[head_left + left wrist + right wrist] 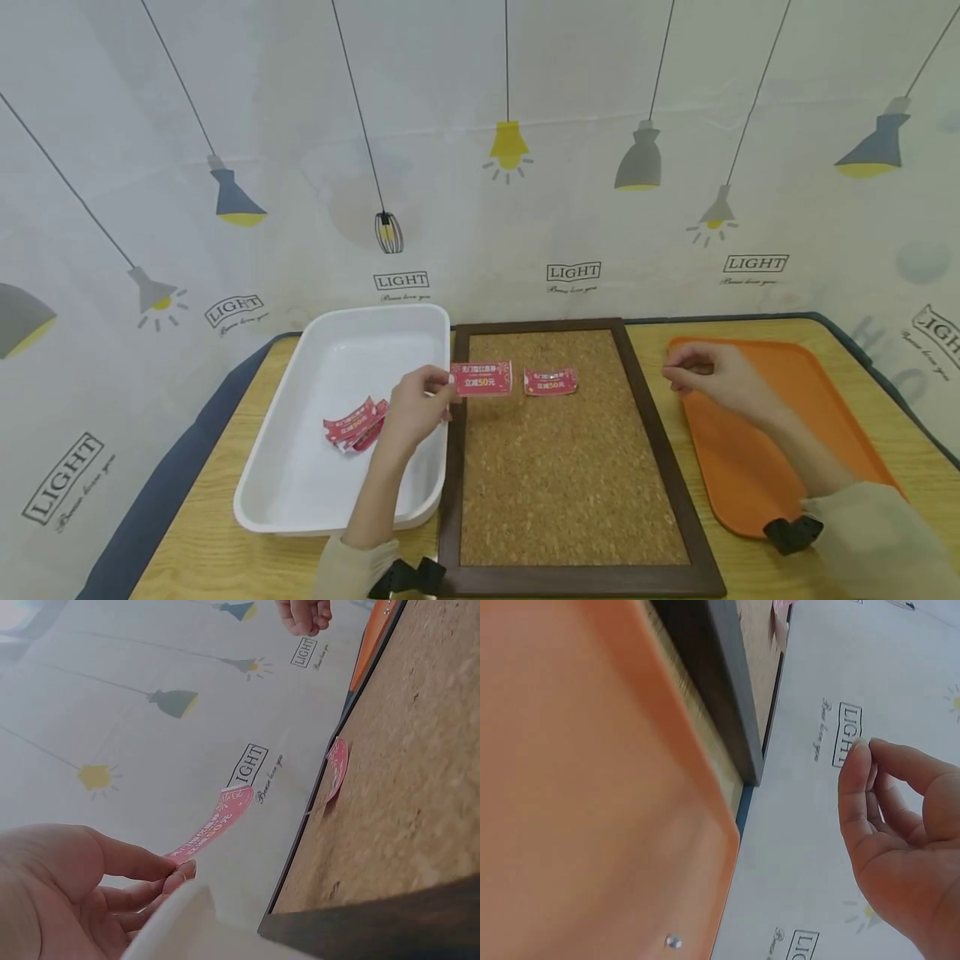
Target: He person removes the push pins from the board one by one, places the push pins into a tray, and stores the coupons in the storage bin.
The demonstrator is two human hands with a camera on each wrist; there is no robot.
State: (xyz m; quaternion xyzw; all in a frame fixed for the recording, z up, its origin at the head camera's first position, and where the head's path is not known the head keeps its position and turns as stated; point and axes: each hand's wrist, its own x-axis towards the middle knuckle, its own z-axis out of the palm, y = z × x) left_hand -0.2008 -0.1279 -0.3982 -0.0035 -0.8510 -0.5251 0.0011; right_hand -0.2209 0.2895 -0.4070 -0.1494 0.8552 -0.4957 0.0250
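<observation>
My left hand (423,407) pinches a red coupon (483,379) by its left end, above the cork board's left edge. In the left wrist view the held coupon (217,825) bends upward from thumb and fingertips. A second coupon (551,382), slightly curled, lies on the upper part of the cork board (570,483), with a small shiny spot on it. My right hand (712,375) is raised over the orange tray (757,450), thumb and index tips together. Whether something tiny sits between those tips is hidden.
A white basin (300,492) stands left of the board, holding a loose pile of red coupons (356,425). One small silver piece (673,940) rests in the orange tray. The board's dark wooden frame (585,579) lies on the wooden table (195,508). Behind hangs a lamp-printed cloth (465,183).
</observation>
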